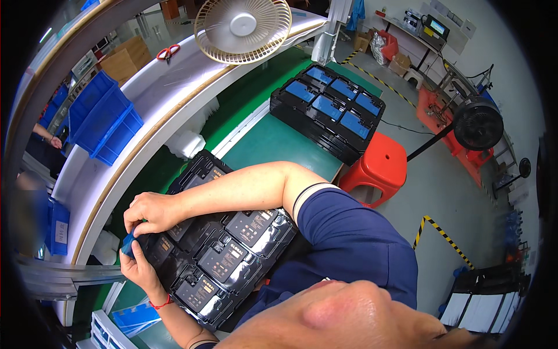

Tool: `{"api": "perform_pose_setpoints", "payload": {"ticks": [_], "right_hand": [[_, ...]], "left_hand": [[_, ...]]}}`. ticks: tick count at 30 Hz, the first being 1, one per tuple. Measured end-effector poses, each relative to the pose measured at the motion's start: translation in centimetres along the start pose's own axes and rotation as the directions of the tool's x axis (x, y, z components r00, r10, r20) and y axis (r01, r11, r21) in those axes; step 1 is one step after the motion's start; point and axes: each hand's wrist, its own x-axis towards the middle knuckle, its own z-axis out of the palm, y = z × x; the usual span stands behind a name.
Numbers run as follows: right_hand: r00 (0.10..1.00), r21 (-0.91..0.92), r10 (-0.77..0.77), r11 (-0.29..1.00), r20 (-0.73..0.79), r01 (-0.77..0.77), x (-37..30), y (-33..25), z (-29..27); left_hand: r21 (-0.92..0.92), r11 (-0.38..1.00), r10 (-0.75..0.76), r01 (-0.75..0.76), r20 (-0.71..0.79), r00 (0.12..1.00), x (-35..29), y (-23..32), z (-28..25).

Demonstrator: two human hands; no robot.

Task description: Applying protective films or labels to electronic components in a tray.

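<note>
Both of my hands meet at the left end of a black moulded tray. Between them is a small, thin blue piece, bent at its edges. My right hand reaches across the tray and pinches the piece from above. The fingers of my left hand, with a red cord at the wrist, close on its lower side. Several flat black devices with printed labels, such as one black device, lie in the tray's compartments. My right forearm hides part of the tray.
A stack of black trays holding blue-topped pieces stands on the green table. Beside it is a red stool. Along the white bench are blue bins, red-handled scissors and a fan. Blue sheets lie near my left forearm.
</note>
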Motion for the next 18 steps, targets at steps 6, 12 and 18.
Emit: {"api": "perform_pose_setpoints", "payload": {"ticks": [6,12,18], "right_hand": [[1.0,0.042,0.007,0.999,0.002,-0.007,0.19,-0.37,-0.01],[1.0,0.049,0.006,0.999,0.024,-0.007,0.25,-0.5,-0.07],[0.998,0.062,0.046,0.997,0.036,-0.048,0.27,-0.68,-0.36]], "left_hand": [[-0.017,1.0,-0.01,0.01,0.001,1.0,-0.08,0.08,-0.17],[-0.02,0.999,-0.038,0.038,0.011,0.999,-0.21,-0.34,-0.54],[-0.02,0.999,-0.047,0.047,-0.003,0.999,-0.04,0.19,-0.1]]}}
